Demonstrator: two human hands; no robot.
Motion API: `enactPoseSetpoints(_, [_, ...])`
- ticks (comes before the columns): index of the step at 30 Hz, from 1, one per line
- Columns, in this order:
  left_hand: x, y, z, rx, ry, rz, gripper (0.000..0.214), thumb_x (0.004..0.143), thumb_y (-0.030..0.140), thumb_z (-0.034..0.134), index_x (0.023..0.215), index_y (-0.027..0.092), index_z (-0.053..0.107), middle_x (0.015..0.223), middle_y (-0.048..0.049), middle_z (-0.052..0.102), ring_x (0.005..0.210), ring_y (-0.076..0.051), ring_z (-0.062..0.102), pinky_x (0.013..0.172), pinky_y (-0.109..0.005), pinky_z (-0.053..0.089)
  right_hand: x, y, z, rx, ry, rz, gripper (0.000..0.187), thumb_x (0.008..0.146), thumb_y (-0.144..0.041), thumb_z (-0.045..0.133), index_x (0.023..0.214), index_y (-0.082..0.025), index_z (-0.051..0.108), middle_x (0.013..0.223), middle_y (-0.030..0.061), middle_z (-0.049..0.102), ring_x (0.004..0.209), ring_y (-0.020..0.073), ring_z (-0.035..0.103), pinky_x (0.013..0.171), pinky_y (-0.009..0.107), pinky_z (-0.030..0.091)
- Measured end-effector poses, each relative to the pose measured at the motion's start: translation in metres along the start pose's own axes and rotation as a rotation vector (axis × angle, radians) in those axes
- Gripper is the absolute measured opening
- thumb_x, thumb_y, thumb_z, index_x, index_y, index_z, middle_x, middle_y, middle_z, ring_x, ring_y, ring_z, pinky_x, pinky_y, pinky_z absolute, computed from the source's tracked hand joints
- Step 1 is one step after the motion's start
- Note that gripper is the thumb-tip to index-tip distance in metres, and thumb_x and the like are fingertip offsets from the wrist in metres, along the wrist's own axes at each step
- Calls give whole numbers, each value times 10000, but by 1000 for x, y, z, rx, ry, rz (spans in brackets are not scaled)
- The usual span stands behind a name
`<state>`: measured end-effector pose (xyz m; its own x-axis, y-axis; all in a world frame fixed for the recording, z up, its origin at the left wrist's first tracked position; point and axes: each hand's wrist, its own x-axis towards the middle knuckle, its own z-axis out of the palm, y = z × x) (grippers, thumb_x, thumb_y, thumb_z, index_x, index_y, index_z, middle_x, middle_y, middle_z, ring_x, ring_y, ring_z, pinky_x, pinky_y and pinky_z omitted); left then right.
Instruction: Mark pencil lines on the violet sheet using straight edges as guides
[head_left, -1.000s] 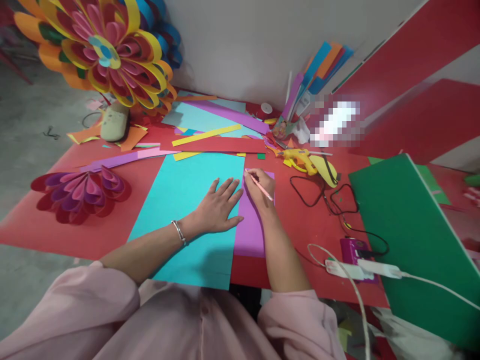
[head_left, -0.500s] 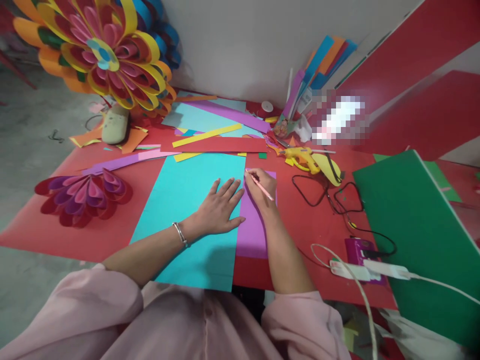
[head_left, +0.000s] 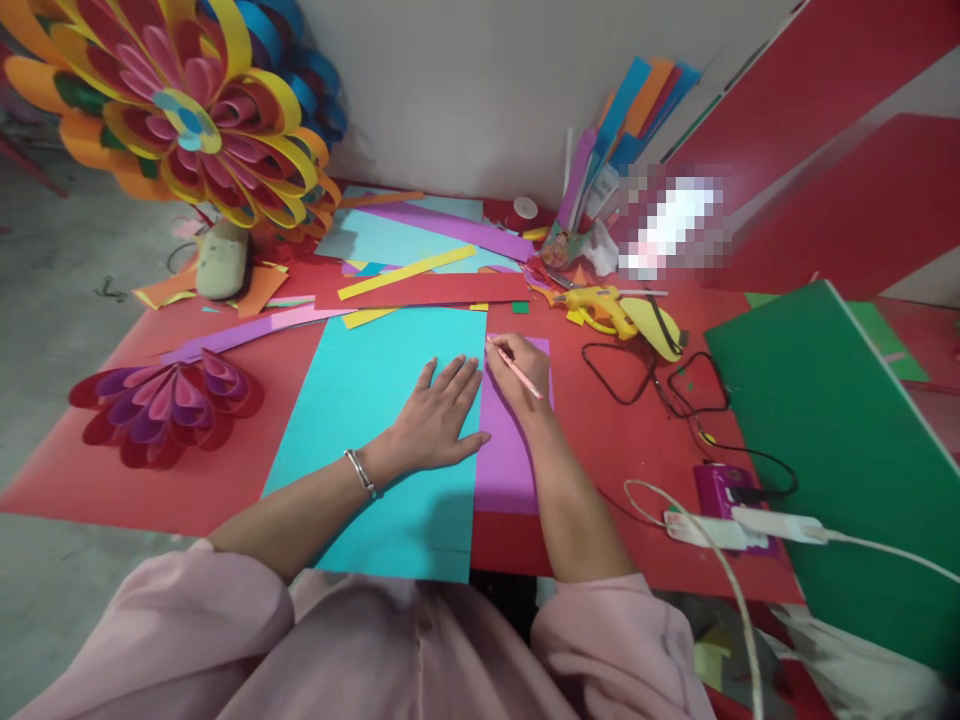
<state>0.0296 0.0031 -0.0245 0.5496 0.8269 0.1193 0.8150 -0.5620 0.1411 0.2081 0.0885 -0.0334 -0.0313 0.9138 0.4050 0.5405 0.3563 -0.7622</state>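
Observation:
My left hand (head_left: 435, 420) lies flat with fingers spread on a turquoise paper sheet (head_left: 375, 420), pressing it down near its right edge. Beside it, my right hand (head_left: 521, 375) grips a pink pencil (head_left: 514, 368), its tip at the top left corner of a purple paper strip (head_left: 504, 450). The purple strip lies along the turquoise sheet's right edge on the red table cover (head_left: 615, 450). A bracelet sits on my left wrist.
A yellow glue gun (head_left: 611, 312) with black cable lies to the right. A green board (head_left: 832, 440) and white power strip (head_left: 742, 525) are further right. Paper flowers (head_left: 161, 405) (head_left: 187, 110) stand left; loose coloured strips (head_left: 420, 270) lie behind.
Both hands stay in place on the papers. Only the view has shifted slightly.

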Motion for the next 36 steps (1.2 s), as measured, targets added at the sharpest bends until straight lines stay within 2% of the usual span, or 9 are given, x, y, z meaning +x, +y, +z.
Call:
enactPoseSetpoints(7, [0, 0, -2, 2, -12, -1, 900, 997, 674, 507, 1646, 75, 332, 1738, -218, 287, 1632, -397, 233, 1323, -634, 106, 1, 4, 3, -3, 9, -20, 240, 969, -422, 579, 826, -258, 679, 779, 15, 739, 732, 192, 701, 746, 323, 543])
enactPoseSetpoints(14, [0, -1, -1, -1, -8, 0, 902, 996, 677, 509, 1666, 112, 296, 1743, -205, 282, 1638, -390, 220, 1326, -631, 101, 1, 3, 2, 15, 11, -30, 235, 962, -407, 578, 802, -255, 659, 757, 8, 723, 710, 184, 687, 723, 312, 525])
enactPoseSetpoints(18, [0, -1, 0, 3, -7, -1, 906, 993, 679, 516, 1660, 104, 301, 1745, -209, 271, 1636, -396, 221, 1322, -640, 111, -1, 3, 2, 16, 13, 8, 241, 958, -430, 589, 810, -256, 668, 746, 1, 722, 701, 182, 690, 719, 310, 537])
enactPoseSetpoints(25, [1, -3, -1, -23, 19, -13, 810, 1038, 674, 438, 1632, 126, 386, 1721, -182, 348, 1620, -370, 283, 1322, -616, 142, -4, 0, 1, 76, 49, 24, 300, 958, -516, 614, 1003, -252, 749, 985, 57, 803, 874, 220, 742, 836, 354, 597])
enactPoseSetpoints(30, [8, -4, -7, -61, 36, -43, 633, 1088, 549, 388, 1577, 164, 505, 1647, -153, 487, 1560, -355, 402, 1289, -631, 216, -11, -11, -2, 18, 34, -24, 288, 1000, -437, 541, 1023, -245, 754, 982, 78, 796, 871, 217, 737, 851, 359, 596])
enactPoseSetpoints(36, [18, -2, -19, -51, 4, -74, 457, 1075, 328, 424, 1471, 201, 613, 1611, -126, 539, 1488, -340, 491, 1233, -661, 296, -10, -10, 0, -1, 48, 33, 266, 989, -413, 533, 951, -248, 739, 895, 50, 783, 780, 197, 718, 796, 333, 586])
